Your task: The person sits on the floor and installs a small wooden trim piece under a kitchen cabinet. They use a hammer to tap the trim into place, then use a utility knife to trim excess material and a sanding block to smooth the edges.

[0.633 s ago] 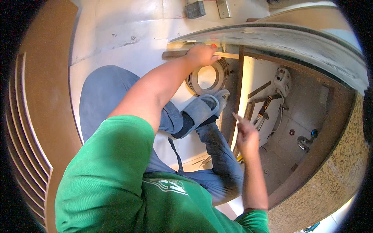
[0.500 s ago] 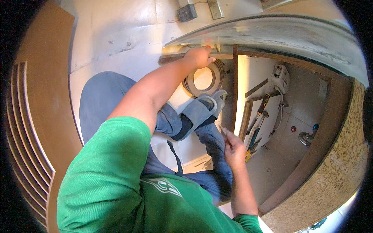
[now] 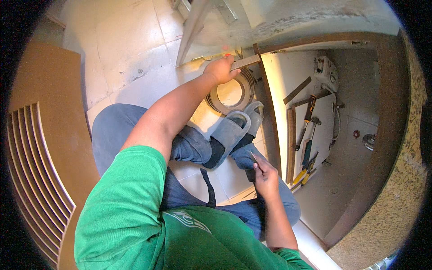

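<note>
1. L hand [image 3: 219, 70], arm outstretched, curls closed around a wood strip [image 3: 246, 61], thumb on the near side; its free end shows to the hand's R.
2. Strip's long axis runs crosswise from the fist, R & slightly away from the wearer. Far end sits at the cabinet [image 3: 390, 117]'s dark front edge; can't tell if touching.
3. R hand [image 3: 266, 178], nearer the body & lower R of the L, is mostly closed, thumb pressing a slim piece [image 3: 254, 157]. Piece's long axis slants fwd & L, tip away from the wearer; too small to tell what kind.
4. Around L hand: brown coil [image 3: 209, 100] just below it; pale panel [image 3: 288, 20] rises beyond, blocking that side.
5. Btwn the hands: worn grey sandals [image 3: 229, 133], crossed close together.
6. R of R hand, in cabinet: yellow-handled pliers [image 3: 309, 172] nearest; orange-and-black-handled tool [image 3: 310, 108] farther up, w/ white boxy unit [image 3: 326, 71] past it. Speckled counter [image 3: 375, 231] farther R.
7. Well L of both hands: brown slatted door [image 3: 63, 130].
</note>
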`<state>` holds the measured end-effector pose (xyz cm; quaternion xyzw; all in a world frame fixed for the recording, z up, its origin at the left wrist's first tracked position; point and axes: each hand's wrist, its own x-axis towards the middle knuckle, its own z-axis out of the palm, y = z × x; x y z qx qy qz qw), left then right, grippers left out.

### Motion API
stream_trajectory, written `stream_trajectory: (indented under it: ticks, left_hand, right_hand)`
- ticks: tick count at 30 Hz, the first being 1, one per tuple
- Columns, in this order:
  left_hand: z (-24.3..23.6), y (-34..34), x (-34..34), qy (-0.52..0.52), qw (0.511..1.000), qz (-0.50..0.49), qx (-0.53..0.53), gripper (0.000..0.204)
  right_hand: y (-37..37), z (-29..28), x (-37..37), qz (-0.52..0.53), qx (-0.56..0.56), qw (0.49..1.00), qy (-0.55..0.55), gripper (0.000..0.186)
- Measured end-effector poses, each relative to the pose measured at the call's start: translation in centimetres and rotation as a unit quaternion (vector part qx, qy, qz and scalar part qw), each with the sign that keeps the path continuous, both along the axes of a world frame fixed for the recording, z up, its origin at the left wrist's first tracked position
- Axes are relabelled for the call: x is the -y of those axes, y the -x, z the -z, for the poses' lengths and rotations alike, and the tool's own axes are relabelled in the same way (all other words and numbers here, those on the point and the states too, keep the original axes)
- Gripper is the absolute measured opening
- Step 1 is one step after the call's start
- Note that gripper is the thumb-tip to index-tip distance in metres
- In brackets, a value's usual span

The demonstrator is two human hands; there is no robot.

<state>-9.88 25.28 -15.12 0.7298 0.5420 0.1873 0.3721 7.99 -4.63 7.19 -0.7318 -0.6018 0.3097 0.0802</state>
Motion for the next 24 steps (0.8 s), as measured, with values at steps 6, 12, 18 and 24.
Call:
stream_trajectory:
  ticks: [6, 12, 18, 24]
  left_hand:
    - [0.2, -0.7, 0.2, -0.071, 0.997, 0.03, -0.013, 0.047]
    - [0.3, -1.9, -0.1, -0.056, 0.998, 0.026, 0.002, 0.049]
    - [0.1, -2.7, -1.1, -0.053, 0.997, 0.036, 0.03, 0.051]
    - [-0.3, -3.1, -2.1, -0.038, 0.997, 0.07, 0.013, 0.051]
  right_hand:
    - [-1.0, 1.2, 1.0, 0.041, -0.027, 0.999, 0.02, 0.027]
    - [-2.1, 2.2, 1.5, 0.052, -0.047, 0.998, -0.001, 0.027]
    - [-2.9, 3.1, 1.5, 0.072, -0.055, 0.996, 0.019, 0.027]
    - [-3.0, 3.8, 1.1, 0.088, -0.078, 0.993, 0.031, 0.027]
